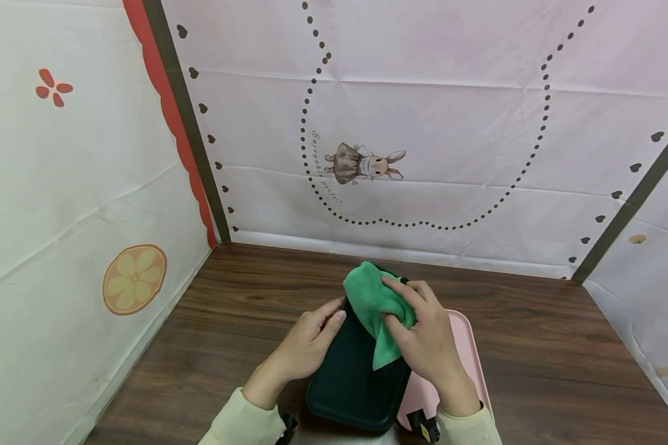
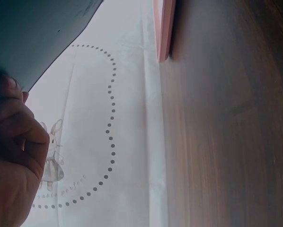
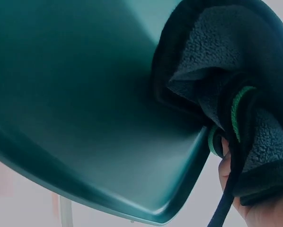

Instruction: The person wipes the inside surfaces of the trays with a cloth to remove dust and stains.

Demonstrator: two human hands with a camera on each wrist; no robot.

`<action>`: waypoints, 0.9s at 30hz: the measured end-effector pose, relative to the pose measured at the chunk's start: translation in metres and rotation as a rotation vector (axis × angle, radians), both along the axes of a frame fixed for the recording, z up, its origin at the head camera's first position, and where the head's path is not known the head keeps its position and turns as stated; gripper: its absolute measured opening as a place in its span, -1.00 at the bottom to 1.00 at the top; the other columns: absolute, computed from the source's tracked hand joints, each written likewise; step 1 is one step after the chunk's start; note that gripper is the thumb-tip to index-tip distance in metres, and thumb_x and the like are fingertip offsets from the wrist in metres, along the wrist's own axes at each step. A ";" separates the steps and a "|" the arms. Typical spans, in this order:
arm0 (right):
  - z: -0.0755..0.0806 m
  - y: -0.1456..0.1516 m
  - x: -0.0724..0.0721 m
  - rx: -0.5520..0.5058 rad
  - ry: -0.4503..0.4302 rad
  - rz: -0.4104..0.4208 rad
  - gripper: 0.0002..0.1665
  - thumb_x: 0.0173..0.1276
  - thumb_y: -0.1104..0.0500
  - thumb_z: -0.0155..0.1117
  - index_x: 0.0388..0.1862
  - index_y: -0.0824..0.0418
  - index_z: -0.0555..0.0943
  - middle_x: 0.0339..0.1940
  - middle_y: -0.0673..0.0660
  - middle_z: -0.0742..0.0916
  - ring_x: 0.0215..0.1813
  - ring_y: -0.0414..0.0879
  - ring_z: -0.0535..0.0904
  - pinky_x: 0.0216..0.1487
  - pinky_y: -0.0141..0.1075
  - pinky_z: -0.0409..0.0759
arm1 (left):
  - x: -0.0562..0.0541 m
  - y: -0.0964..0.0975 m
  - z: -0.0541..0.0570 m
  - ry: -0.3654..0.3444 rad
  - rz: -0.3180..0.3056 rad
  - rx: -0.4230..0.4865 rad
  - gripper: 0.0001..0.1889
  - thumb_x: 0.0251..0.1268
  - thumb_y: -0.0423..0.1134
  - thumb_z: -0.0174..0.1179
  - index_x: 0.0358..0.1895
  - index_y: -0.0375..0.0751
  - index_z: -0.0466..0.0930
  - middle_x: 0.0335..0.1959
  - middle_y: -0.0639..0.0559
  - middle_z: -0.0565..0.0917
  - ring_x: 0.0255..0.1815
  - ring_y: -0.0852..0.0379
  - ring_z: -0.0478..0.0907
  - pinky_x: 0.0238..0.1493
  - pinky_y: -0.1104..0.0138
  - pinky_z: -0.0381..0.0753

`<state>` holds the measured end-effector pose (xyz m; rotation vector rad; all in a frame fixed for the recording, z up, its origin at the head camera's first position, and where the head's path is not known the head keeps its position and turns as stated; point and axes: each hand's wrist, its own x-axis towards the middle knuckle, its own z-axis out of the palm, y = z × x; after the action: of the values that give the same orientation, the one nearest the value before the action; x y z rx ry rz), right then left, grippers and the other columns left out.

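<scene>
A dark green rectangular tray point(image 1: 356, 392) with rounded corners is held up over the table, tilted. My left hand point(image 1: 305, 340) grips its left edge, thumb on top; the left wrist view has the curled fingers at the edge of the tray point(image 2: 32, 38). In my right hand point(image 1: 431, 337) is a cloth point(image 1: 374, 300), bright green on the outside, bunched against the far right part of the tray. The right wrist view shows the cloth's dark grey fuzzy side point(image 3: 215, 42) and black edging over the tray's raised rim point(image 3: 184, 175).
A pink tray point(image 1: 467, 340) lies on the brown wood-grain table point(image 1: 556, 358), partly hidden by the green tray and right arm. Printed white cloth walls point(image 1: 434, 123) stand behind and at both sides. Dark straps with small devices point(image 1: 423, 426) sit at the wrists.
</scene>
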<state>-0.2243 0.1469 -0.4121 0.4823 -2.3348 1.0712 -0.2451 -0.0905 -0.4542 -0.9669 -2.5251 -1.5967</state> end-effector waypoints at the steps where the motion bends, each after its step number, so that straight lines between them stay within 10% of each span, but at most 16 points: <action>1: 0.000 0.000 0.000 0.005 -0.004 0.006 -0.36 0.27 0.29 0.45 0.34 -0.07 0.65 0.04 0.06 0.65 -0.11 -0.17 0.61 -0.13 -0.21 0.64 | 0.000 0.000 0.000 0.001 0.002 0.001 -0.48 0.77 -0.14 -0.21 0.54 -0.41 0.25 -0.68 0.28 0.26 -0.62 0.36 0.32 -0.05 0.35 0.55; 11: -0.001 0.000 0.000 0.066 -0.046 0.090 -0.37 0.31 0.24 0.46 0.35 -0.12 0.62 0.09 0.03 0.64 -0.09 -0.20 0.62 -0.10 -0.23 0.66 | 0.000 0.000 0.003 0.036 0.013 0.047 -0.53 0.77 -0.13 -0.21 0.53 -0.26 0.33 -0.62 0.26 0.39 -0.44 0.33 0.49 0.00 0.35 0.57; 18: -0.001 0.000 0.001 0.095 -0.063 0.149 -0.36 0.33 0.24 0.44 0.37 -0.13 0.61 0.05 -0.02 0.63 -0.13 -0.23 0.58 -0.11 -0.27 0.64 | 0.000 -0.001 0.003 0.070 0.037 0.068 -0.55 0.77 -0.16 -0.20 0.54 -0.15 0.35 0.17 -0.01 0.72 0.12 0.25 0.61 0.30 0.32 0.57; 27: -0.002 -0.001 0.001 0.093 -0.074 0.188 -0.38 0.35 0.23 0.43 0.38 -0.10 0.60 0.03 -0.06 0.66 -0.14 -0.25 0.59 -0.11 -0.30 0.64 | -0.002 -0.002 0.002 0.080 0.054 0.106 -0.58 0.77 -0.19 -0.20 0.50 -0.15 0.40 0.32 -0.01 0.65 0.23 0.20 0.61 0.32 0.26 0.59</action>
<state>-0.2234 0.1457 -0.4143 0.7208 -2.4510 1.0850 -0.2474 -0.0923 -0.4523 -0.9237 -2.3673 -1.6232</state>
